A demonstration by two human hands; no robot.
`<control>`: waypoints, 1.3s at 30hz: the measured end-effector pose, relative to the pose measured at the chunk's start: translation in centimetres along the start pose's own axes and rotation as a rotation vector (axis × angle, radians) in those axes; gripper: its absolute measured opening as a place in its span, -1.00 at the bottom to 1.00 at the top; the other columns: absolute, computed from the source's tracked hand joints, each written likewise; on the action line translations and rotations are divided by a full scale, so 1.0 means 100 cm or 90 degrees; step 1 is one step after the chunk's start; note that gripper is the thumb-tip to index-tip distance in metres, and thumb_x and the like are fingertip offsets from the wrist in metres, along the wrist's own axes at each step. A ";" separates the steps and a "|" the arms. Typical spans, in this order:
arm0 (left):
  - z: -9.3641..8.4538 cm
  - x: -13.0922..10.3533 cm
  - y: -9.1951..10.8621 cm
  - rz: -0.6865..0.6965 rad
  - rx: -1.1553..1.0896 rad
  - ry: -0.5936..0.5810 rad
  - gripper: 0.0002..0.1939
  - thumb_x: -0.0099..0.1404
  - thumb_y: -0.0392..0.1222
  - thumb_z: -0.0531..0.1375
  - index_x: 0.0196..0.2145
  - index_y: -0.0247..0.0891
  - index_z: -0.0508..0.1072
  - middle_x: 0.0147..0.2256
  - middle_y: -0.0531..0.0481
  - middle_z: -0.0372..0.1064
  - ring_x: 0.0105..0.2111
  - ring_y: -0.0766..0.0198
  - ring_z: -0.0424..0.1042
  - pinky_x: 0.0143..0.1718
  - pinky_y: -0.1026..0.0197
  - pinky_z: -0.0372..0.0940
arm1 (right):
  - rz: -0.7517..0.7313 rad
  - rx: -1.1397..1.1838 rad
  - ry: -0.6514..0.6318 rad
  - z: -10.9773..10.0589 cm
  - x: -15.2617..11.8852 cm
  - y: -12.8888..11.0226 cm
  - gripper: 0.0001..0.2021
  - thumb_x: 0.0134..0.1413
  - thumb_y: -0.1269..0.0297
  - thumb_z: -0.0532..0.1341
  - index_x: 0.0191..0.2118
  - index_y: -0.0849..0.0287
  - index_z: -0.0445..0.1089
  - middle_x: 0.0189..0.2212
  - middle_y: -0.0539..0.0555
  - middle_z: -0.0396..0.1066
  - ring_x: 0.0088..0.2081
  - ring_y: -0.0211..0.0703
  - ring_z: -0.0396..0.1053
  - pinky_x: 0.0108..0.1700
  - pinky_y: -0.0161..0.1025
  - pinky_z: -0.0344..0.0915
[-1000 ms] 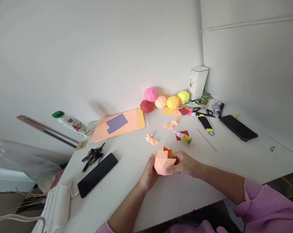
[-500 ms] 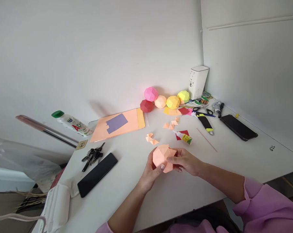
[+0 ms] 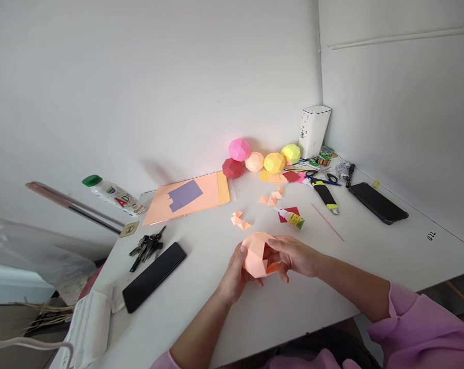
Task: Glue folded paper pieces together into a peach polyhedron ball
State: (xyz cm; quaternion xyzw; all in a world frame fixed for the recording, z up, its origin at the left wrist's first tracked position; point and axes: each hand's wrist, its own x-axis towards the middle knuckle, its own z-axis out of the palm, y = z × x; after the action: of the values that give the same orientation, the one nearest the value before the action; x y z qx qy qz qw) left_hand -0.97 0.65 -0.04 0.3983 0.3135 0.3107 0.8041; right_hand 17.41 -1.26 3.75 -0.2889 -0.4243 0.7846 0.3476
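Observation:
A faceted peach paper ball (image 3: 255, 254) is held between both hands above the near part of the table. Its right side is open, showing the hollow inside. My left hand (image 3: 234, 274) grips it from the left, thumb on the outer facets and fingers underneath. At the open side, my right hand (image 3: 294, 256) has its thumb on the upper edge and some fingers inside the hollow. Just beyond the ball lie folded peach paper pieces (image 3: 244, 224), with more peach pieces (image 3: 272, 200) farther back. A glue bottle (image 3: 294, 219) rests on a red paper square (image 3: 292, 210).
Finished paper balls (image 3: 274, 162) in several colours line the wall. Peach sheets (image 3: 212, 197) lie at back left, near a white bottle (image 3: 118, 197). Keys (image 3: 147, 249) and a black phone (image 3: 155, 277) are left; a utility knife (image 3: 324, 196), scissors (image 3: 329, 176) and another phone (image 3: 378, 202) right.
The paper ball has been turned, so its open side now faces right. My right fingers have moved from its outer face to the opening, and my left thumb has shifted up.

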 end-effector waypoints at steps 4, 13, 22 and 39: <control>0.000 0.002 0.002 -0.046 -0.014 -0.012 -0.31 0.32 0.27 -0.14 0.10 -0.33 0.34 -0.26 -0.26 0.49 -0.40 0.10 0.48 -0.68 0.30 0.27 | 0.034 0.002 -0.050 -0.001 -0.003 -0.005 -0.61 0.22 0.03 0.07 -0.10 0.28 0.36 -0.21 0.24 0.44 -0.28 -0.10 0.48 -0.69 -0.48 0.20; -0.001 0.002 0.006 -0.109 -0.100 0.043 -0.29 0.28 0.32 -0.12 0.04 -0.32 0.38 -0.15 -0.26 0.48 -0.28 0.05 0.51 -0.44 0.15 0.45 | -0.046 -0.159 0.103 -0.011 0.000 0.010 -0.66 0.04 0.09 0.28 -0.18 0.27 0.47 -0.26 0.14 0.45 -0.37 -0.25 0.38 -0.46 -0.34 0.36; 0.003 -0.001 0.007 -0.114 -0.151 0.014 -0.25 0.28 0.35 -0.14 0.04 -0.35 0.38 -0.12 -0.26 0.47 -0.26 0.07 0.50 -0.20 0.08 0.37 | -0.123 -0.222 0.136 -0.008 0.001 0.016 -0.78 0.00 0.18 0.32 -0.35 0.27 0.45 -0.45 0.03 0.42 -0.53 -0.31 0.36 -0.47 -0.32 0.34; -0.004 0.001 0.003 -0.003 -0.246 0.112 -0.47 0.28 0.20 0.04 -0.07 -0.31 0.43 -0.22 -0.19 0.48 -0.30 0.08 0.49 -0.35 0.12 0.42 | -0.209 -0.165 0.131 -0.008 0.004 0.022 -0.83 0.02 0.22 0.32 -0.34 0.24 0.50 -0.32 0.11 0.47 -0.36 -0.24 0.38 -0.35 -0.27 0.34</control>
State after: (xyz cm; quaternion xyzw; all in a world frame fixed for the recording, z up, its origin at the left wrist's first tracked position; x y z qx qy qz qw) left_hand -1.26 0.99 0.00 0.2072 0.3181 0.3970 0.8356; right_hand 17.08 -1.47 1.41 -0.3369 -0.5250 0.6227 0.4723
